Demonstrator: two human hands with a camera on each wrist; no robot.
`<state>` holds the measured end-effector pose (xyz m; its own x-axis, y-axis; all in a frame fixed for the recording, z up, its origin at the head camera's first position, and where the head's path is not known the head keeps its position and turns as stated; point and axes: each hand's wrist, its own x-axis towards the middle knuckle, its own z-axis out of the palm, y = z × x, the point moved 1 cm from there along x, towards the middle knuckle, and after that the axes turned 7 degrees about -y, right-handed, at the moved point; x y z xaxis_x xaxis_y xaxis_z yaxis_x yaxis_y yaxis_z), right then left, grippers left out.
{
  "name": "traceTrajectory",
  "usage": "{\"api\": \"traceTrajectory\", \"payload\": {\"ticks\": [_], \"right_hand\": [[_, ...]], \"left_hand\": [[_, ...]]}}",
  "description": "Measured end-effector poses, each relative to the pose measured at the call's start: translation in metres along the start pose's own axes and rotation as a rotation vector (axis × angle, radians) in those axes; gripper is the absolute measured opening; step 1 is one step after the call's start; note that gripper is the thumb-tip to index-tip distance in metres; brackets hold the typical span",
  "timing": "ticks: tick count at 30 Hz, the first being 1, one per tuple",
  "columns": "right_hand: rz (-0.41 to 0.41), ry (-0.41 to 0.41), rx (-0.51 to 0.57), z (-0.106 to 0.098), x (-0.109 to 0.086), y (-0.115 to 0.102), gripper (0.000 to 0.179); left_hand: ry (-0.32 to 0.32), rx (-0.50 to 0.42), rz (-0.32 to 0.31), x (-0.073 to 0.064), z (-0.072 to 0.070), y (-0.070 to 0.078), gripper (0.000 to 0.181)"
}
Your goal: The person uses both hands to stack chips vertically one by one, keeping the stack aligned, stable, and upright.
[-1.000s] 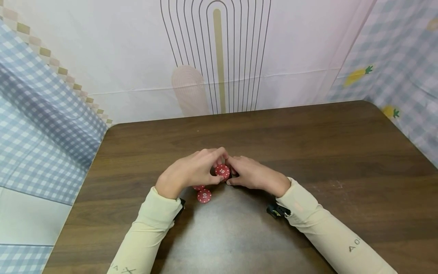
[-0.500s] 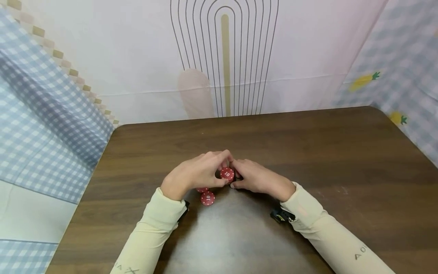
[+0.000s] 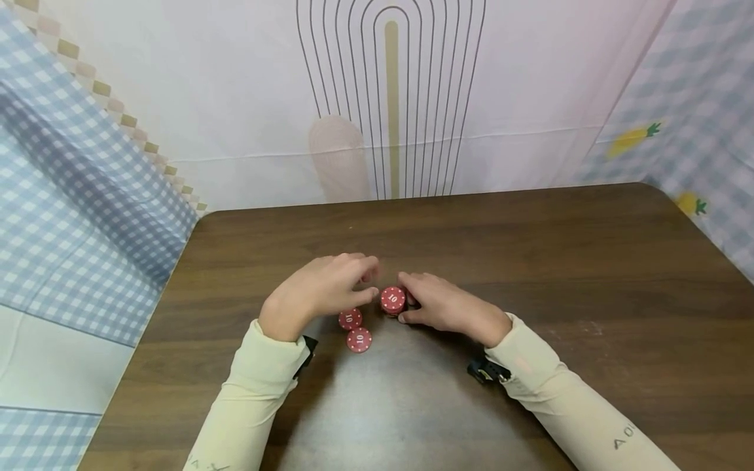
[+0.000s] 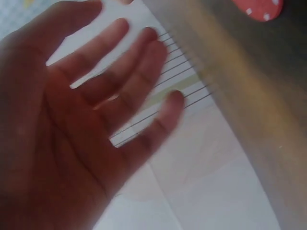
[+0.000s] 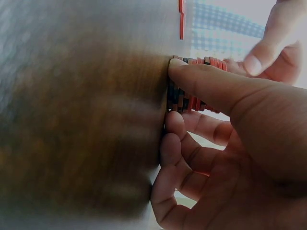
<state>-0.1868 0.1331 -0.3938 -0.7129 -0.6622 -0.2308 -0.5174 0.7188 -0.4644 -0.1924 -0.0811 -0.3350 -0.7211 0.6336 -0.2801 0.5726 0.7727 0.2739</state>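
Observation:
A stack of poker chips (image 3: 393, 299), topped by a red one marked 10, stands upright mid-table. My right hand (image 3: 444, 304) holds its right side; the right wrist view shows thumb and fingers on either side of the lower chips (image 5: 184, 98), where black, tan and red layers alternate. Just left of the stack and apart from it hovers my left hand (image 3: 326, 288), fingers loosely bent and holding nothing. Its palm looks bare in the left wrist view, with part of a red chip (image 4: 263, 7) at the corner. Two loose red chips (image 3: 350, 318) (image 3: 359, 339) lie by it, edges close together.
The brown wooden table (image 3: 530, 261) runs back to a white cloth with arch lines (image 3: 253, 98). Checked blue cloth (image 3: 88, 216) hangs at the left, and another with pineapples (image 3: 707, 118) at the right. Dark straps (image 3: 489, 371) circle the wrists.
My left hand has let go of the stack and drawn back to the left, uncovering the second loose chip. The right hand keeps its hold. The head view has shifted slightly.

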Motion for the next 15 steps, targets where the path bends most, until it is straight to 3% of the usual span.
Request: {"api": "traceTrajectory", "payload": {"ticks": [9,15], "right_hand": [[-0.01,0.023,-0.008,0.0,-0.001,0.0,0.035],[-0.015,0.023,-0.009,0.001,-0.001,0.0,0.035]], "left_hand": [[-0.21,0.041,-0.302,-0.005,0.002,0.005,0.022],[-0.265,0.098,-0.444,-0.001,0.011,0.012,0.031]]}}
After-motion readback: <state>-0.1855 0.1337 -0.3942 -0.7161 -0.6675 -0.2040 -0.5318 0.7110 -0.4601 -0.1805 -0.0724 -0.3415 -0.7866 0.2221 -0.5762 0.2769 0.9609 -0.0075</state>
